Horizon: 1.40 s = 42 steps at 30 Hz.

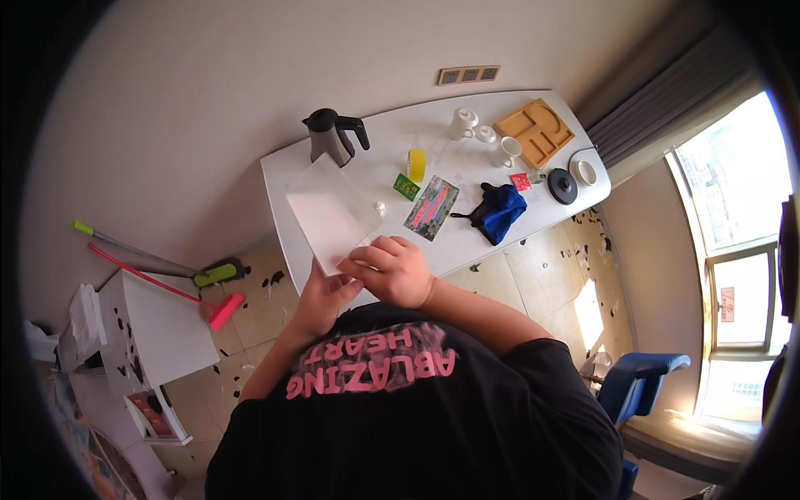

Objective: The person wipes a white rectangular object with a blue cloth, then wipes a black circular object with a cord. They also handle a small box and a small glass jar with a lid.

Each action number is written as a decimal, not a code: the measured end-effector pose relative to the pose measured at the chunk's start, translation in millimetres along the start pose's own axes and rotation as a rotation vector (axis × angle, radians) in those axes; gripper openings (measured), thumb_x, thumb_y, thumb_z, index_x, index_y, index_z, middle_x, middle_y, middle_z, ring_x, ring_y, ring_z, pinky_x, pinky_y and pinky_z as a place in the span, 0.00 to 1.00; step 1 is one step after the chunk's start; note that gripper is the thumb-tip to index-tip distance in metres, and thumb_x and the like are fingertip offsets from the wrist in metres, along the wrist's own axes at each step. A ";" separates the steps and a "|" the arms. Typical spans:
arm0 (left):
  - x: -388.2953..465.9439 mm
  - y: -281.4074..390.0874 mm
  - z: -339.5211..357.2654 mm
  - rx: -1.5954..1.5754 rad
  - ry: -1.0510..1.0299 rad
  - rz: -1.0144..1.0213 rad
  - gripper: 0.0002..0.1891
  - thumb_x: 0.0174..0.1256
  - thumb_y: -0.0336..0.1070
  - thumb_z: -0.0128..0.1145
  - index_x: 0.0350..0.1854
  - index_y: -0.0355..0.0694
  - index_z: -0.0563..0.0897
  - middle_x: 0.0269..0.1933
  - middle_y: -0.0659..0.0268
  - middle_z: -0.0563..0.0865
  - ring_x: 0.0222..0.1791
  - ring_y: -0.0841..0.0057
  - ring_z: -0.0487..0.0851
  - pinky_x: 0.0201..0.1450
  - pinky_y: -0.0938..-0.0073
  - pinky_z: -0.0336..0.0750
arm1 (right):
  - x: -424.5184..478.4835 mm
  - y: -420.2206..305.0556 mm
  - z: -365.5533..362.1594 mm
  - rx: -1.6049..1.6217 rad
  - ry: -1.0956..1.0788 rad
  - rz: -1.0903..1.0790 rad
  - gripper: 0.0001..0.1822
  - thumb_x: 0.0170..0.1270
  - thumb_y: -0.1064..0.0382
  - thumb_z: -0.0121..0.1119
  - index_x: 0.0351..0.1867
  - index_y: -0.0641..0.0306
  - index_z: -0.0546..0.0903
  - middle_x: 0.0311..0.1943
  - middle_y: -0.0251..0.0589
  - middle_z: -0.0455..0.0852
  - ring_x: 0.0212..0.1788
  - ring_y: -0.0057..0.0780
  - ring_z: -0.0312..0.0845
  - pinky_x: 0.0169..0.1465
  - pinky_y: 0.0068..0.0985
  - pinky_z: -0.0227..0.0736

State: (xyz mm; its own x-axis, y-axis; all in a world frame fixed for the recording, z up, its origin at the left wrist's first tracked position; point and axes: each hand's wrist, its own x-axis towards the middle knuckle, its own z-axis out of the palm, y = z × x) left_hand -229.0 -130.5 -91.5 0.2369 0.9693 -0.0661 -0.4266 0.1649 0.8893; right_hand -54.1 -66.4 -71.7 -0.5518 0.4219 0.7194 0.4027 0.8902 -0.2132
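Observation:
My left hand grips the lower corner of a thin rectangular sheet, pale and partly translucent, perhaps a plastic sleeve. At the same lower end, the bent fingers of my right hand are closed on the sheet's edge; my fingertips are partly hidden. The sheet is held tilted over the left end of the white table. Just right of it lie a crumpled white scrap, a green packet, a printed card and a yellow tape roll.
An electric kettle stands at the back left; its black lid is far right. White cups, a wooden divided tray and a blue cloth pouch share the table. Brooms and dark scraps are on the floor.

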 end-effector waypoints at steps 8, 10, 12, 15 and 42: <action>52.8 -24.7 41.7 -0.083 0.407 0.111 0.17 0.78 0.37 0.46 0.61 0.32 0.71 0.52 0.57 0.82 0.50 0.72 0.83 0.49 0.72 0.81 | -14.6 69.4 -15.8 0.461 -0.147 0.048 0.15 0.51 0.62 0.68 0.44 0.54 0.85 0.46 0.37 0.82 0.48 0.39 0.79 0.53 0.36 0.75; 65.7 -28.3 46.8 -0.008 0.512 0.128 0.18 0.78 0.35 0.46 0.63 0.32 0.70 0.53 0.59 0.82 0.50 0.72 0.83 0.49 0.71 0.82 | -33.0 102.5 -23.9 0.455 -0.253 -0.005 0.12 0.53 0.64 0.66 0.41 0.56 0.85 0.46 0.37 0.82 0.48 0.39 0.79 0.53 0.36 0.75; 72.3 -34.1 46.2 0.080 0.613 0.140 0.18 0.77 0.35 0.48 0.63 0.33 0.70 0.53 0.60 0.82 0.49 0.74 0.83 0.50 0.72 0.81 | -65.4 138.9 -22.8 0.481 -0.251 0.124 0.12 0.53 0.68 0.63 0.40 0.55 0.85 0.40 0.36 0.84 0.43 0.39 0.81 0.49 0.36 0.77; 74.9 -46.2 37.7 0.292 0.781 0.152 0.18 0.75 0.35 0.52 0.62 0.33 0.72 0.53 0.63 0.82 0.48 0.79 0.81 0.52 0.76 0.77 | -137.1 219.0 -5.6 0.315 -0.464 0.648 0.13 0.56 0.61 0.62 0.44 0.56 0.86 0.43 0.46 0.85 0.48 0.45 0.81 0.52 0.39 0.77; 25.5 -60.0 79.1 0.148 1.082 0.150 0.13 0.72 0.32 0.55 0.53 0.31 0.77 0.47 0.61 0.84 0.46 0.75 0.82 0.52 0.71 0.76 | -172.5 365.6 12.0 0.629 -0.566 1.363 0.24 0.61 0.64 0.63 0.59 0.61 0.71 0.41 0.43 0.84 0.36 0.30 0.83 0.28 0.31 0.82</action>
State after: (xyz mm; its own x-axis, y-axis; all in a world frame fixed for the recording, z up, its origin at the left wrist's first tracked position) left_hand -128.4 -130.1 -110.7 -0.7290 0.6374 -0.2497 -0.2610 0.0783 0.9621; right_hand 179.6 188.3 -281.7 -0.2935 0.8014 -0.5212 0.5259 -0.3199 -0.7881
